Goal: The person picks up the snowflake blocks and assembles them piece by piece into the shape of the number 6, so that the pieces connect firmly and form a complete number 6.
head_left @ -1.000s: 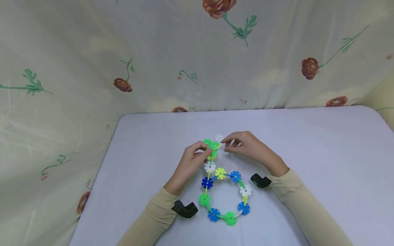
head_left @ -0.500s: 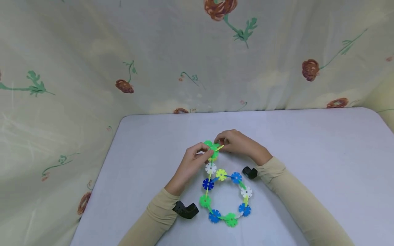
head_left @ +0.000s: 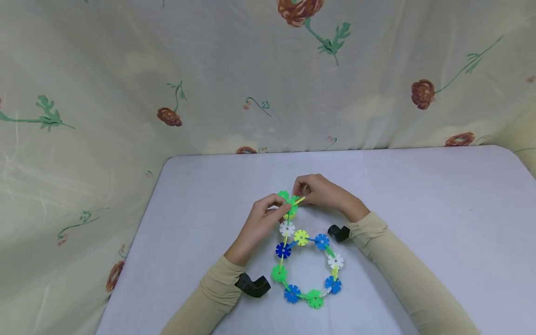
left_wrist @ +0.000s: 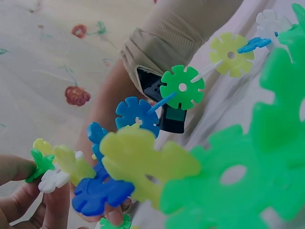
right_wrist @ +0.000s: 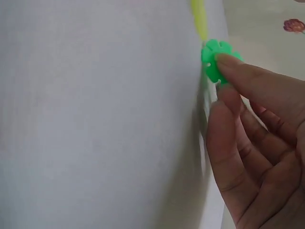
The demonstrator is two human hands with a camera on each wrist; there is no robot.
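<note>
My left hand (head_left: 260, 222) pinches a bright green notched disc (head_left: 291, 205) at the far end of a chain of plastic interlocking discs. A yellow disc (head_left: 299, 200) stands edge-on beside it. Close on the right is my right hand (head_left: 324, 196); in the right wrist view its thumb and fingers pinch a green notched disc (right_wrist: 215, 64), near a yellow piece (right_wrist: 198, 18). Toward me the chain runs through a white disc (head_left: 286, 228) to a dark blue disc (head_left: 283, 250), where it joins a closed ring lying on the table. Fingers cover part of the joints.
The ring's lower side has a blue disc (head_left: 292, 294) and a green disc (head_left: 315, 299). Black wrist devices (head_left: 253, 285) show beneath both sleeves. A pale table (head_left: 418, 209) extends to both sides, with a flowered curtain (head_left: 209, 70) behind.
My right hand has moved left, up against the green discs beside the left hand. A white disc seen by its fingertips earlier is now hidden. The left hand and ring stay nearly still.
</note>
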